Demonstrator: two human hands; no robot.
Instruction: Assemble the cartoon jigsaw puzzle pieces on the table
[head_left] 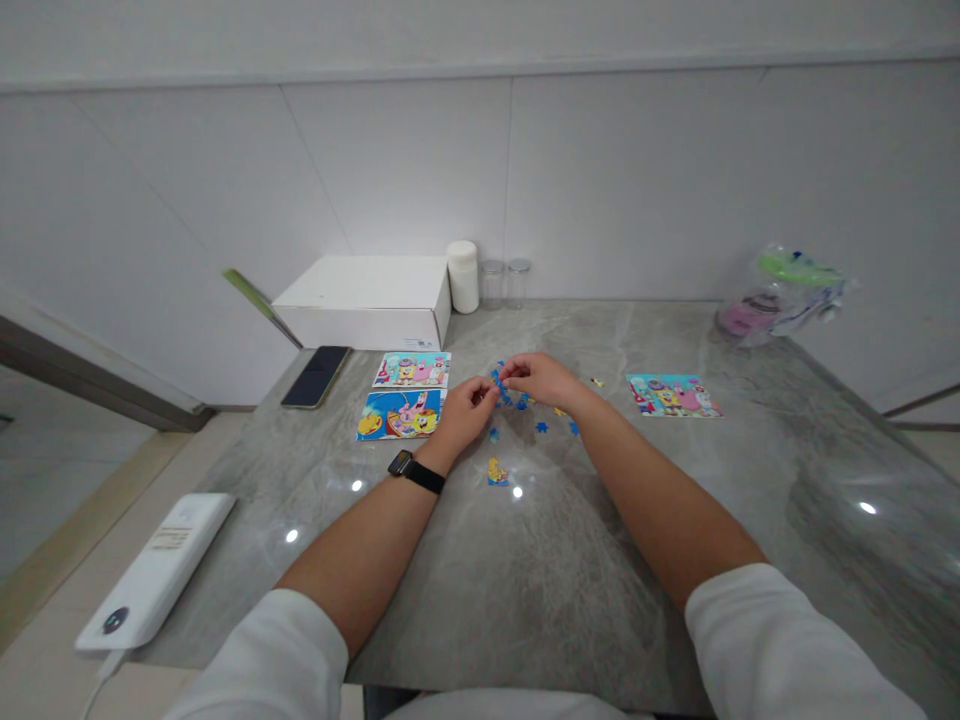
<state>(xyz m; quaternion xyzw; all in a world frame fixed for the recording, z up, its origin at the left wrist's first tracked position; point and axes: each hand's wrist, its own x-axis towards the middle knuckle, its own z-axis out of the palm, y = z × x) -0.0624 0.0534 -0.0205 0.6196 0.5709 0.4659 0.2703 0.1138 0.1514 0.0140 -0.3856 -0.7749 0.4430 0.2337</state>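
Note:
Above the middle of the table, my left hand (pixel 470 406) and my right hand (pixel 541 378) are close together, fingertips nearly meeting. Blue shows at my right fingertips, where a small puzzle piece (pixel 496 376) is pinched. The left fingers are pressed together too; what they hold is too small to make out. Under and beside the right hand lie several loose blue pieces, among them one blue piece (pixel 541 427) on its own. Nearer to me are two joined-looking yellow and blue puzzle pieces (pixel 496 472). A single blue piece (pixel 493 435) rests below my left fingers.
Two cartoon picture cards, an upper card (pixel 412 369) and a lower card (pixel 399 415), lie left; a third card (pixel 674 395) lies right. Behind stand a white box (pixel 360 300), a white bottle (pixel 463 277) and glass jars (pixel 517 285). A phone (pixel 316 377), white device (pixel 161 570) and plastic bag (pixel 780 295) sit around.

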